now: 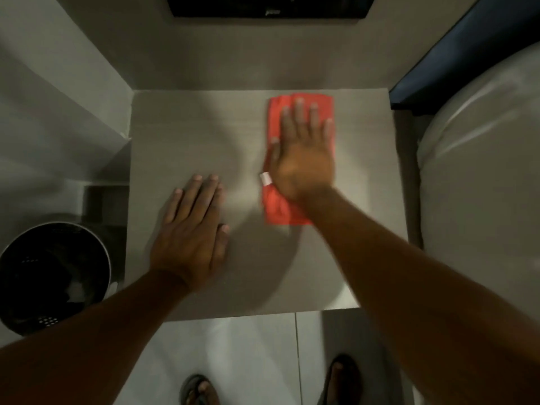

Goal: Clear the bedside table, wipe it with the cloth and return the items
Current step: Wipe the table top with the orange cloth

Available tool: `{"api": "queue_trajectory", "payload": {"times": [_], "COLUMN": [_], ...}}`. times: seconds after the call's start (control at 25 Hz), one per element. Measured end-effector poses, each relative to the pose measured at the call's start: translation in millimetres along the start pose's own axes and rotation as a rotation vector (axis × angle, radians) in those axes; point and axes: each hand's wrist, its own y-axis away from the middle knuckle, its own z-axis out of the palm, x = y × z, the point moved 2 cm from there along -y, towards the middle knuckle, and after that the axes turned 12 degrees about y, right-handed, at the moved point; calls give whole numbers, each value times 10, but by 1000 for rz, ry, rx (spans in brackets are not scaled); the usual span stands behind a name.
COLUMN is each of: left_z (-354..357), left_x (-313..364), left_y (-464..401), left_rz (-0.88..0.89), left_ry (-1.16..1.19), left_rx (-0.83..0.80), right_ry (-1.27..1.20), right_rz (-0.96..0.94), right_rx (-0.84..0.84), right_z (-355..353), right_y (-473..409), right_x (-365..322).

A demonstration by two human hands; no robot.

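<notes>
The grey bedside table (190, 127) fills the middle of the head view, and no items stand on its top. A folded red cloth (274, 209) with a small white tag lies on the right half. My right hand (304, 153) presses flat on the cloth, fingers spread and pointing away from me, and it is blurred. My left hand (193, 226) rests flat on the bare table top at the near left, fingers together, holding nothing.
A black round bin (55, 276) stands on the floor left of the table. A bed with white bedding (482, 171) and a dark blue headboard (467, 54) lies to the right. A dark frame (268, 4) hangs on the wall behind. My feet in sandals show on the tiled floor.
</notes>
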Motion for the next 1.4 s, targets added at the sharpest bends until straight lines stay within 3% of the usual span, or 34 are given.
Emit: {"api": "queue_trajectory", "payload": {"times": [0.12, 0.24, 0.36, 0.56, 0.68, 0.76, 0.88, 0.96, 1.12, 1.2, 1.24, 1.32, 1.4], "left_z": [-48, -82, -34, -68, -165, -166, -37, -6, -437, -497, -404, -24, 19], "left_x": [57, 77, 32, 77, 309, 680, 1160, 898, -452, -692, -548, -122, -66], "left_y": [8, -18, 19, 1, -262, -781, -1389, -1538, -1227, -697, -363, 359, 473], "left_rz": [-1, -13, -25, -11, -210, -170, 13, -4, -156, -72, 26, 366, 720], "left_ry": [-3, 8, -17, -5, 81, 70, 27, -60, -108, -29, -21, -87, -150], "left_rx": [4, 0, -20, -62, 202, 333, 34, -24, 96, 102, 28, -197, -279], "right_ry": [-95, -196, -48, -5, -18, -23, -25, -48, -57, -53, -51, -61, -68], "right_rz": [-184, 9, 72, 41, 43, 42, 39, 17, -15, -20, -21, -20, -11], "right_rx": [2, 78, -6, 39, 76, 155, 219, 252, 232, 230, 225, 207, 201], "right_z": [-72, -102, 21, 108, 127, 135, 189, 205, 247, 230, 226, 229, 230], "right_y": [219, 229, 247, 211, 223, 212, 208, 210, 180, 167, 171, 190, 199], "right_x": [-436, 214, 834, 840, 891, 898, 894, 898, 931, 929, 928, 925, 927]}}
